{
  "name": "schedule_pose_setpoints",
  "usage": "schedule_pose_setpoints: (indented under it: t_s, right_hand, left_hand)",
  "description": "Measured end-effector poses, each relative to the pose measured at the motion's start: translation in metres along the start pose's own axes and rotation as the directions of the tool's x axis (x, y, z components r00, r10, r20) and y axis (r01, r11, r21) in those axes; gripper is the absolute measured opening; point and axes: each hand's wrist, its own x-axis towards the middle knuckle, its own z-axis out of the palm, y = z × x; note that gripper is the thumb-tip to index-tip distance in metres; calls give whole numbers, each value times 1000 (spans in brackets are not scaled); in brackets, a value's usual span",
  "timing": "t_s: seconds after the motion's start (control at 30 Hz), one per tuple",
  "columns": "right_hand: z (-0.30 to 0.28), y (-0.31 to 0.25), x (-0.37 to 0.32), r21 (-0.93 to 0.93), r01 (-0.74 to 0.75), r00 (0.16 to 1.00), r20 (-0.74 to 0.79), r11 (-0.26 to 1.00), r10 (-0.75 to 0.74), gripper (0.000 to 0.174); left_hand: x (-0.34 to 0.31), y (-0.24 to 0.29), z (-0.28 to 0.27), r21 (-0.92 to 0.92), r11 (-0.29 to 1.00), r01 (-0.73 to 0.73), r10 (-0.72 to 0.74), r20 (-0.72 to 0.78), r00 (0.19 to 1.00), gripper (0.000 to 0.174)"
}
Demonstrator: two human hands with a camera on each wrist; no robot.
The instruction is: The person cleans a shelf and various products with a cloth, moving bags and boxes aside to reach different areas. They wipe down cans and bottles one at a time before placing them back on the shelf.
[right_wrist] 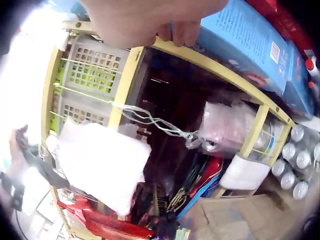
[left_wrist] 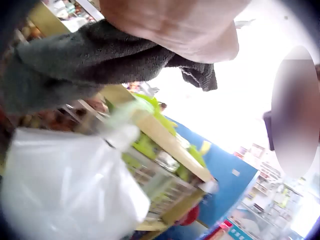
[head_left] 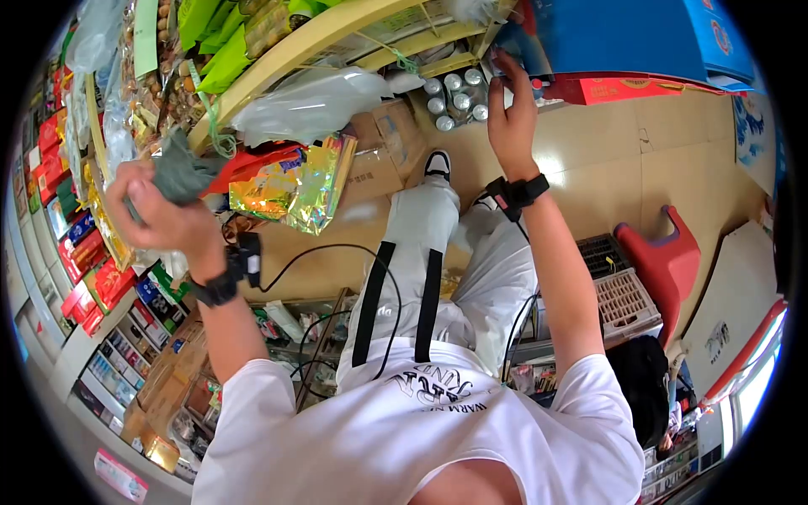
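My left hand (head_left: 160,209) holds a dark grey-green cloth (head_left: 181,168), raised in front of the shelf at the left. In the left wrist view the towel-like cloth (left_wrist: 85,60) hangs in folds below the hand (left_wrist: 180,25). My right hand (head_left: 512,122) reaches forward to the far end of the yellow-framed shelf, with no object visible in it. Seen from the right wrist, this hand (right_wrist: 155,20) has its fingertips right at the yellow top rail (right_wrist: 205,62), beside a blue box (right_wrist: 245,37).
Canned or bottled drinks in a pack (head_left: 459,99) stand on the floor past my feet. A cardboard box (head_left: 383,147), shiny gold packaging (head_left: 295,189) and a white plastic bag (head_left: 311,105) lie by the shelf. A red stool (head_left: 669,261) stands at the right.
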Motion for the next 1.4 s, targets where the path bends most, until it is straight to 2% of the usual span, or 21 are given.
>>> schedule_pose_setpoints:
  t_s: [0.07, 0.1, 0.13, 0.17, 0.2, 0.27, 0.33, 0.4, 0.43, 0.47, 0.53, 0.57, 0.67, 0.73, 0.8, 0.93, 1.0, 1.07, 1.13, 1.3, 1.4]
  right_hand:
    - [6, 10, 6, 35, -61, 996, 72, 998, 58, 44]
    - [14, 14, 9, 29, -25, 998, 51, 999, 23, 47]
    - [20, 18, 12, 19, 11, 1000, 26, 1000, -12, 50]
    - [21, 18, 12, 63, -95, 993, 82, 993, 90, 57]
    - [24, 19, 10, 61, -85, 993, 84, 994, 80, 57]
    - [33, 26, 9, 362, -232, 972, 68, 903, 223, 58]
    - [33, 32, 16, 378, -176, 983, 24, 909, 180, 59]
    - [31, 53, 25, 212, -240, 963, 171, 947, 206, 58]
    - [29, 54, 23, 140, 124, 986, 95, 982, -138, 57]
    - [32, 58, 24, 147, 134, 984, 97, 980, -149, 57]
    - [37, 61, 23, 410, -143, 986, 136, 901, 94, 57]
    - [30, 53, 26, 372, -171, 977, 182, 912, 109, 57]
    - [36, 67, 25, 419, -52, 987, 158, 906, -16, 57]
    - [33, 70, 26, 311, 6, 984, 169, 951, -61, 60]
    - [38, 72, 25, 416, -185, 967, 237, 890, 90, 65]
    - [43, 95, 20, 466, -165, 973, 221, 870, 66, 70]
    - [42, 80, 20, 435, -155, 977, 199, 887, 73, 71]
    - [44, 88, 19, 337, -25, 989, 148, 941, -27, 68]
    - [43, 92, 17, 324, -16, 992, 126, 946, -27, 66]
    - [53, 90, 13, 305, 63, 998, 4, 950, -67, 68]
    - [61, 93, 13, 295, 88, 996, -42, 951, -79, 70]
  left_hand:
    - [-25, 20, 21, -199, 973, -120, 159, 195, 968, 8]
    - [-47, 45, 62, -293, 945, -148, 186, 108, 977, 9]
    - [-62, 44, 76, -381, 904, -193, 309, 272, 911, 7]
    - [-78, 42, 101, -435, 870, -231, 406, 369, 836, 5]
    - [-96, 48, 125, -442, 867, -228, 429, 434, 792, 7]
    - [-120, 50, 168, -502, 805, -316, 553, 442, 706, 16]
    - [-141, 49, 200, -536, 768, -351, 601, 414, 683, 19]
    - [-157, 38, 222, -507, 802, -316, 559, 450, 696, 20]
    - [-158, 34, 224, -458, 813, -360, 567, 483, 668, 23]
    - [-159, 29, 228, -449, 814, -369, 567, 478, 670, 23]
    - [-161, 22, 234, -391, 803, -449, 587, 396, 706, 29]
    - [-161, 20, 235, -380, 808, -450, 581, 394, 712, 29]
    - [-157, 10, 236, -297, 816, -496, 574, 320, 753, 34]
    - [-156, 3, 238, -286, 814, -506, 569, 218, 793, 34]
    - [-156, -1, 231, -268, 799, -538, 591, 195, 782, 36]
    - [-161, -9, 236, -285, 756, -590, 635, 100, 766, 40]
    - [-166, -10, 242, -308, 771, -557, 598, 52, 800, 42]
    - [-173, -19, 243, -320, 753, -575, 618, 46, 785, 45]
    - [-180, -24, 243, -313, 766, -562, 592, 1, 806, 45]
    - [-184, -30, 241, -219, 769, -600, 622, 41, 782, 44]
    - [-183, -27, 246, -93, 827, -554, 537, -159, 828, 44]
